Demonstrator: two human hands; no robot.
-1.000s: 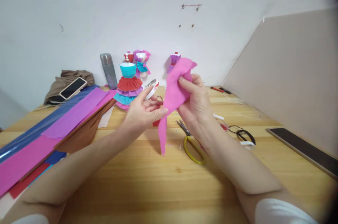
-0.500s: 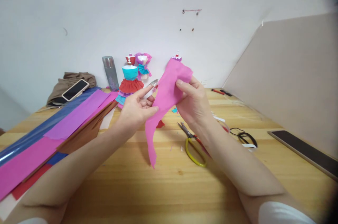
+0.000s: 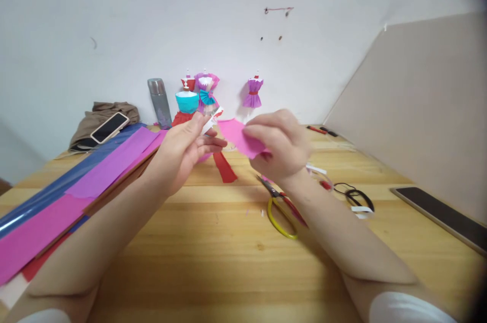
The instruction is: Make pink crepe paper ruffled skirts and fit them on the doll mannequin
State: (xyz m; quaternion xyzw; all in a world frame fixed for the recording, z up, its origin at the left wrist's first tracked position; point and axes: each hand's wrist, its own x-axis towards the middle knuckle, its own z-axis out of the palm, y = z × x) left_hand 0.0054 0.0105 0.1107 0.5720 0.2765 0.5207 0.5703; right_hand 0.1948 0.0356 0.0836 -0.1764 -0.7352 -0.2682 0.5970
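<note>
Pink paper [image 3: 240,136] is pinched in my right hand [image 3: 281,145], and part of it is hidden behind the fingers. My left hand [image 3: 186,153] faces it palm inward, closed on a white strip [image 3: 212,120] that sticks up by the thumb. Its other fingers are loosely stretched. Below and beyond the hands, a red paper piece [image 3: 225,168] lies on the wooden table [image 3: 213,267]. Scissors [image 3: 280,209] with yellow and red handles lie under my right wrist.
Small dressed forms [image 3: 253,92] stand along the wall beside a grey bottle [image 3: 160,104]. Coloured paper sheets [image 3: 110,163] and a phone [image 3: 109,128] lie left; black bands [image 3: 357,200] and a dark flat device [image 3: 437,211] lie right.
The long pink paper is now bunched or folded smaller in my right hand. My left hand has moved left and off the paper, uncovering the red piece and the purple dress form.
</note>
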